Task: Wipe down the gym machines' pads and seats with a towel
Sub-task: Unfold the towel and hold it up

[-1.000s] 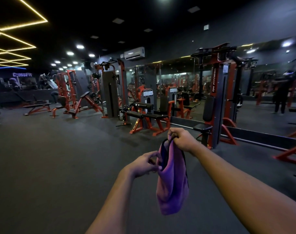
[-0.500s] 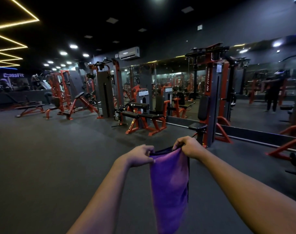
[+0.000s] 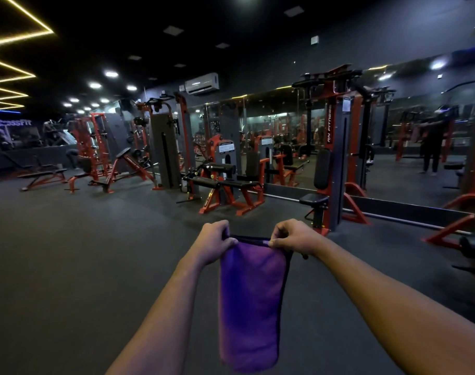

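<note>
A purple towel hangs folded in front of me over the dark floor. My left hand pinches its top left corner and my right hand pinches its top right corner, stretching the top edge flat. Ahead stands a red and black machine with a black seat and an upright back pad. Left of it is a low bench machine with long black pads.
A mirror wall runs along the right behind the machines and reflects a person. More red benches and racks line the far left. Another red machine frame sits at the right edge. Dark rubber floor spreads around me.
The towel was bunched in my right hand with my left hand reaching for it. Both hands now hold the top corners and have spread it flat, a little lower. The view shifted slightly right.
</note>
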